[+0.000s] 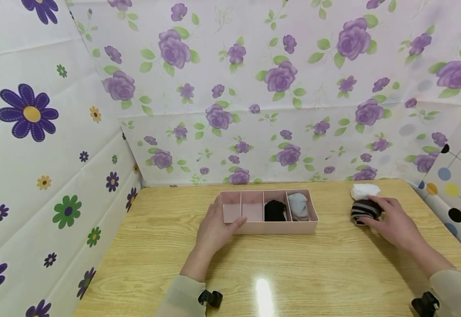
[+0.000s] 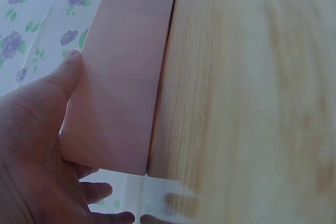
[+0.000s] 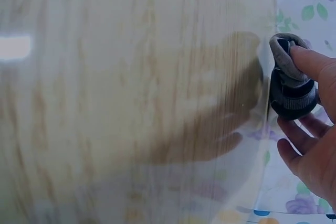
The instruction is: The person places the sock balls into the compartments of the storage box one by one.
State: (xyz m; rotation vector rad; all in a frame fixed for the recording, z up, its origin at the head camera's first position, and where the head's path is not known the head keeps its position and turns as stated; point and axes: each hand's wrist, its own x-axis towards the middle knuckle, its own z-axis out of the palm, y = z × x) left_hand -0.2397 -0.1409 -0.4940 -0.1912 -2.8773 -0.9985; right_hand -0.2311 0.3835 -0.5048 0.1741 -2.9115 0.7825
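A pink storage box [image 1: 278, 228] with a row of compartments stands on the table. My left hand [image 1: 212, 226] holds its left end, thumb over the front rim; in the left wrist view the fingers pass around the end of the box. The two left compartments are bare. A black sock [image 1: 274, 211] lies in the third and a light grey sock [image 1: 298, 207] in the rightmost. To the right of the box, my right hand [image 1: 398, 226] grips a rolled striped sock [image 1: 360, 208] between thumb and fingers. In the right wrist view, this rolled sock [image 3: 294, 98] shows dark and grey bands.
A folded white sock [image 1: 364, 190] lies just behind the striped one. The wooden table [image 1: 155, 259] reflects light near its front. Flowered cloth [image 1: 194, 132] hangs behind the table, with more patterned cloth at the left and right sides.
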